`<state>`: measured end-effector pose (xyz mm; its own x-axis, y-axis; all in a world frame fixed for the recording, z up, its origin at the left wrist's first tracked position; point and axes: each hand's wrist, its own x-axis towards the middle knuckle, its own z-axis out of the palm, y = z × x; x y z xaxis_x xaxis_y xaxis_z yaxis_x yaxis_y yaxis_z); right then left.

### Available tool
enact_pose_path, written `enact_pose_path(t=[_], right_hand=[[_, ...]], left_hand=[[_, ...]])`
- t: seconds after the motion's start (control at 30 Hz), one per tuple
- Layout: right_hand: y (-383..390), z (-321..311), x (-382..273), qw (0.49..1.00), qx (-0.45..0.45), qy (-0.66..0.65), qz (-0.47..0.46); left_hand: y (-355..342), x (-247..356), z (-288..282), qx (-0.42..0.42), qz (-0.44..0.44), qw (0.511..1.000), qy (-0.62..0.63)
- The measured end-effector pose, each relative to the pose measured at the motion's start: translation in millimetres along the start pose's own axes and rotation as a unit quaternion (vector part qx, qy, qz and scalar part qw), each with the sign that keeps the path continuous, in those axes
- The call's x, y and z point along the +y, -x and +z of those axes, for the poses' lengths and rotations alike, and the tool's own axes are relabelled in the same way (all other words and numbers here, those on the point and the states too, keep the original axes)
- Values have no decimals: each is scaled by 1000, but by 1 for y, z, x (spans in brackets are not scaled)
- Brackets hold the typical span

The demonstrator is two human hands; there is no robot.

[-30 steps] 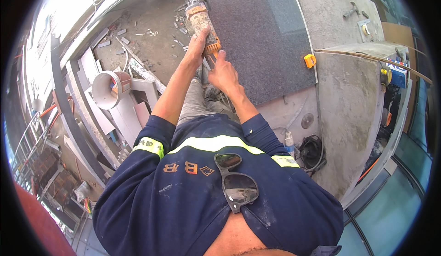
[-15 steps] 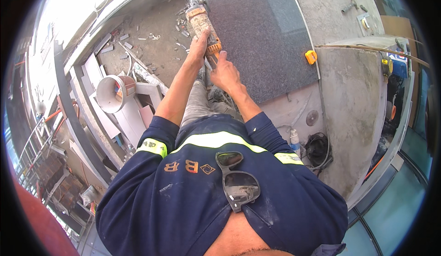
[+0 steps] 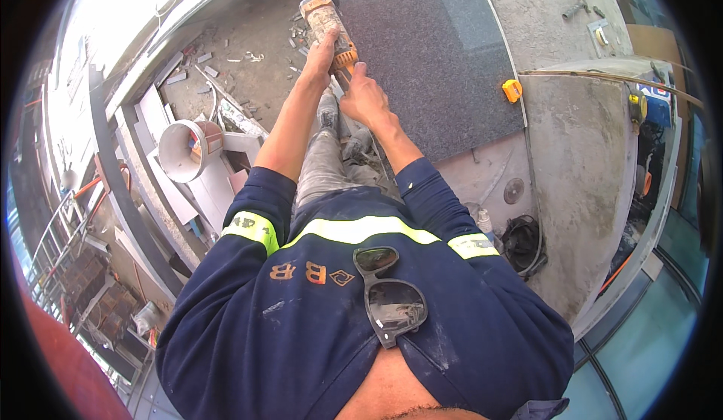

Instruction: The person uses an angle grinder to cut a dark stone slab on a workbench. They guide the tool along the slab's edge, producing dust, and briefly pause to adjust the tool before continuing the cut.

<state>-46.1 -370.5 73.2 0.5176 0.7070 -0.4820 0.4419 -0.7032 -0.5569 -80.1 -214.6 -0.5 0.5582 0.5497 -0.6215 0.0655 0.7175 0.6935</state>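
Note:
An orange, dust-caked angle grinder lies angled at the upper left edge of a dark speckled stone slab, its disc at that edge. My left hand is closed around the grinder's body. My right hand grips its orange rear end, a little lower and to the right. The fine detail of the disc against the stone is too small to tell.
Concrete ledges run along the right, with a yellow tape measure, a hammer and a black bag. Left are a white bucket, offcuts and metal beams. My legs and boots stand below the grinder.
The grinder and both hands have shifted slightly up and to the left along the slab's edge. More of my boots shows below my hands.

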Motion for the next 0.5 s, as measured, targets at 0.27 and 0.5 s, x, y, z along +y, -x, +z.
enact_pose_path(t=[0.27,0.5], right_hand=[[43,-1,6,1000,-8,-13,12],[54,2,10,1000,-8,-8,24]], left_hand=[[36,-20,1,-7,25,1000,-16],[53,-28,2,-23,19,999,-27]])
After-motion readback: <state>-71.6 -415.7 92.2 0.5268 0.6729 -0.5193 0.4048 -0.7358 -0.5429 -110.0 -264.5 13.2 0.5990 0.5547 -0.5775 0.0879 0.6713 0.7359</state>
